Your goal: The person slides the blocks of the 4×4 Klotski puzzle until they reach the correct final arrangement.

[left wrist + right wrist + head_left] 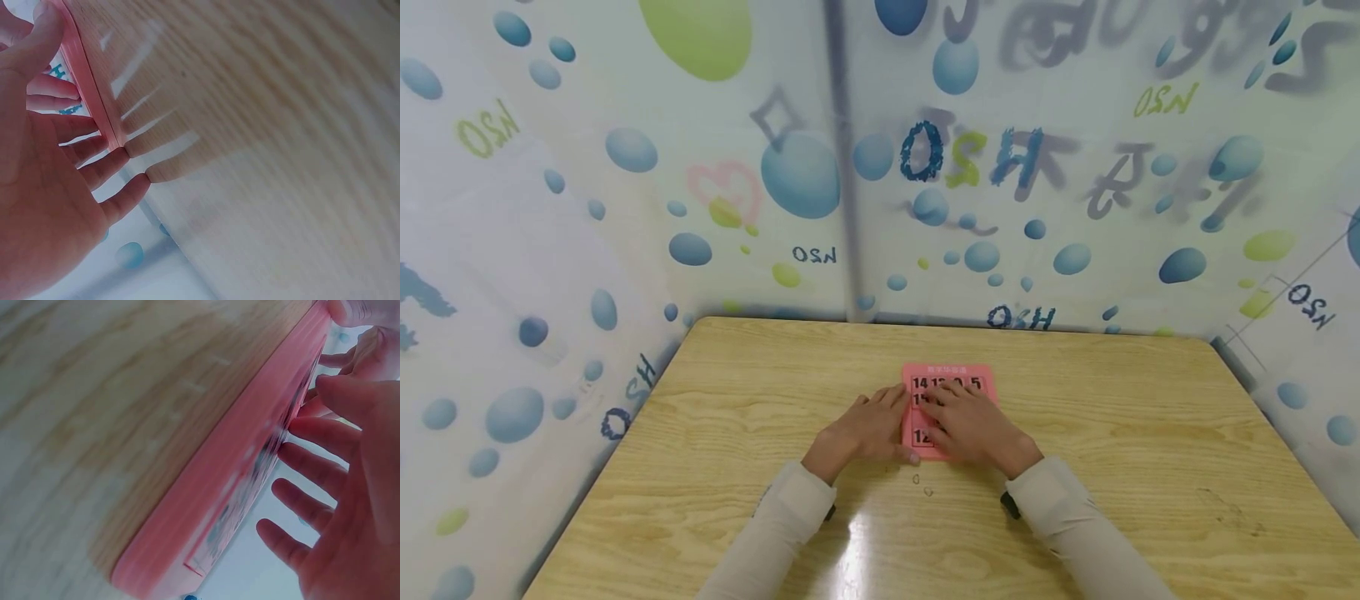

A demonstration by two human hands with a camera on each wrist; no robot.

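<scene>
Because the board (pixel 200 494) lies flat on the worktop (pixel 737 400) directly under my right hand (pixel 973 425), I rate that hand as the nearer one to the tiles (pixel 920 383); the long axis appears to run toward the back wall (pixel 880 217). My left hand (pixel 872 429) borders the board's left edge, fingers extended, gripping nothing. My right fingers are spread over the face, also gripping nothing; I cannot tell whether every fingertip makes contact. Board: pink, rounded corners, smooth sides. Tiles: square, dark numerals. Worktop: wood-grained, glossy.
</scene>
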